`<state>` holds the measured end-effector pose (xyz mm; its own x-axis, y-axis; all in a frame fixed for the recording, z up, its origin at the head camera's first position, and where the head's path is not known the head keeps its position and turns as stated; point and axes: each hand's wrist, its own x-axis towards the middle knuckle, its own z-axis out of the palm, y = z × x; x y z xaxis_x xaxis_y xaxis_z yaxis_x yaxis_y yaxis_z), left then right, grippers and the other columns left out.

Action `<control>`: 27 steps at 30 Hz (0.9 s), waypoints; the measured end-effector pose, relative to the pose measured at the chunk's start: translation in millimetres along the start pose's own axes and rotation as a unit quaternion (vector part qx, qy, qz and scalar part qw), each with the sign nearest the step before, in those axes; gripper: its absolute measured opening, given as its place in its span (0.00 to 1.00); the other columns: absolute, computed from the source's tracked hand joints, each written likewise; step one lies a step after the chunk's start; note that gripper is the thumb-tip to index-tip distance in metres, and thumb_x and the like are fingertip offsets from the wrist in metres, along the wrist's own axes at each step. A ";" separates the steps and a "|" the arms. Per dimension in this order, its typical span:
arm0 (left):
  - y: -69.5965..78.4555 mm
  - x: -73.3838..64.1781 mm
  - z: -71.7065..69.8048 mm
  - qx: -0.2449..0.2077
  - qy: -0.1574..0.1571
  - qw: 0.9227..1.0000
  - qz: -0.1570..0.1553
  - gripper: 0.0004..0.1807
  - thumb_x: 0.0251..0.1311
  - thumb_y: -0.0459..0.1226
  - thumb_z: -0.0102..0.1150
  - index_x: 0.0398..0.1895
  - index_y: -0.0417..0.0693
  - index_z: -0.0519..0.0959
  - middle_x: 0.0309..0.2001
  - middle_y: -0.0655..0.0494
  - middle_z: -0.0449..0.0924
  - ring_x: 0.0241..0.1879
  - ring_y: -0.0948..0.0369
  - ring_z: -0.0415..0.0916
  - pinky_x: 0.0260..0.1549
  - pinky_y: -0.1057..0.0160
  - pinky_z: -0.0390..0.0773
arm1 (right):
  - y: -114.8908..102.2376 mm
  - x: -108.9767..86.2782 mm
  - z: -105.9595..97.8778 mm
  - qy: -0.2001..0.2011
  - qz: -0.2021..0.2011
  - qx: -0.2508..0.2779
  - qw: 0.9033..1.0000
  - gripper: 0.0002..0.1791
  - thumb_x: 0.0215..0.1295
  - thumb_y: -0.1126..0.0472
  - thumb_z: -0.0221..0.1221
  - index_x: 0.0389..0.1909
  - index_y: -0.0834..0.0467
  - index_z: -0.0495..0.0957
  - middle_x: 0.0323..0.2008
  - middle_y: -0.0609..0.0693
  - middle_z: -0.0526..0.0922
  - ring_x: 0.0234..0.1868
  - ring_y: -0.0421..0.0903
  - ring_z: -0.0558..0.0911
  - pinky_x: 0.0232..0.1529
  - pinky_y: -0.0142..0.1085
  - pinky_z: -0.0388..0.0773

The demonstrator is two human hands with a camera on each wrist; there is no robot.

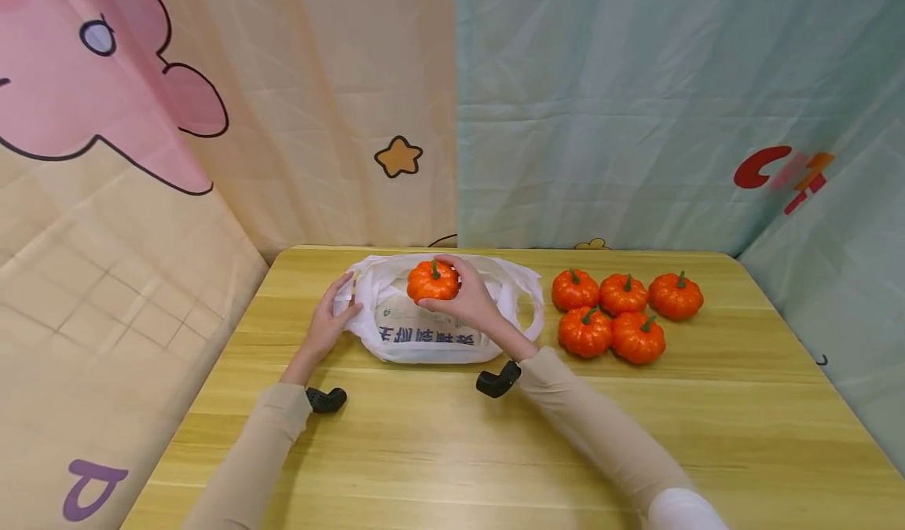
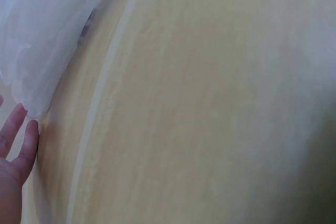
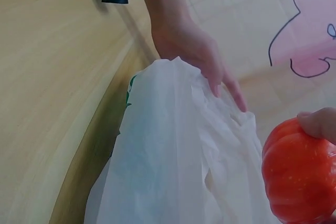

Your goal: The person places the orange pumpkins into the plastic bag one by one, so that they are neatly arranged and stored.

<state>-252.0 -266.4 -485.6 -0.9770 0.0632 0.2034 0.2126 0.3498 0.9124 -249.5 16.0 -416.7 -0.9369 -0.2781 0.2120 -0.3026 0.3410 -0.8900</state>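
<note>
A small orange pumpkin (image 1: 432, 281) with a green stem is held over the opening of a white plastic bag (image 1: 424, 353). My right hand (image 1: 468, 298) grips it from the right with fingers and thumb. In the right wrist view the same pumpkin (image 3: 302, 174) appears close up, a thumb on it. The bag stands on the table with its mouth spread wide and printed characters showing inside. At its left end, my left hand (image 1: 331, 322) touches the rim with fairly straight, spread fingers; the left wrist view shows those fingers (image 2: 27, 148) against the plastic.
To the right of the bag, several orange pumpkins (image 1: 623, 294) sit grouped on the wooden table (image 1: 424, 451). A bag handle loop (image 1: 536, 302) sticks out toward them. Patterned curtains (image 1: 636, 106) hang behind and along the sides of the table.
</note>
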 end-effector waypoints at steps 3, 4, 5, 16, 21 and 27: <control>0.1 -0.3 -0.5 -0.003 0.000 1.000 0.003 0.33 0.65 0.33 0.54 0.73 0.49 0.58 0.75 0.45 0.51 0.75 0.47 0.43 0.73 0.43 0.42 | -1.5 7.4 10.2 0.003 0.006 -0.004 1.000 0.43 0.47 0.57 0.73 0.66 0.55 0.66 0.63 0.55 0.68 0.61 0.54 0.71 0.60 0.48 0.75; 0.5 -0.6 -0.7 -0.002 0.000 1.000 0.004 0.33 0.65 0.33 0.54 0.73 0.49 0.58 0.75 0.45 0.51 0.75 0.47 0.43 0.73 0.43 0.42 | -1.5 9.7 13.4 0.004 0.005 -0.006 1.000 0.42 0.48 0.57 0.73 0.66 0.56 0.66 0.63 0.56 0.68 0.61 0.54 0.71 0.60 0.48 0.75; 0.9 -0.9 -0.8 -0.002 0.001 1.000 0.004 0.33 0.65 0.33 0.55 0.73 0.49 0.58 0.75 0.45 0.51 0.75 0.47 0.43 0.73 0.44 0.42 | -1.1 12.4 16.6 0.005 0.006 -0.010 1.000 0.42 0.47 0.56 0.73 0.65 0.55 0.66 0.63 0.56 0.68 0.60 0.54 0.71 0.60 0.48 0.75; 16.7 -4.7 -1.5 -0.008 -0.011 1.000 -0.015 0.34 0.64 0.33 0.55 0.73 0.46 0.57 0.75 0.41 0.49 0.75 0.43 0.43 0.72 0.40 0.42 | 3.2 35.4 45.7 -0.005 0.019 -0.044 0.999 0.42 0.46 0.54 0.73 0.64 0.55 0.67 0.61 0.58 0.67 0.59 0.55 0.72 0.62 0.48 0.73; 37.8 -11.5 -1.2 -0.007 -0.017 1.000 -0.021 0.33 0.65 0.30 0.53 0.72 0.40 0.56 0.75 0.38 0.49 0.74 0.41 0.43 0.72 0.41 0.44 | 8.7 38.8 55.1 -0.005 0.022 -0.040 0.999 0.42 0.47 0.55 0.73 0.64 0.56 0.67 0.61 0.58 0.69 0.60 0.54 0.72 0.62 0.47 0.73; 39.3 -13.0 -1.2 -0.011 -0.016 1.000 -0.015 0.33 0.64 0.29 0.53 0.72 0.37 0.56 0.74 0.37 0.49 0.74 0.42 0.45 0.73 0.43 0.46 | 12.8 39.6 63.6 -0.002 0.046 -0.045 0.998 0.40 0.48 0.55 0.73 0.64 0.54 0.67 0.61 0.58 0.69 0.59 0.54 0.72 0.62 0.48 0.72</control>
<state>-231.0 -254.6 -451.9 -0.9828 0.0826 0.1650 0.1832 0.3318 0.9254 -279.3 -47.8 -445.4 -0.9609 -0.2453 0.1284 -0.2291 0.4439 -0.8663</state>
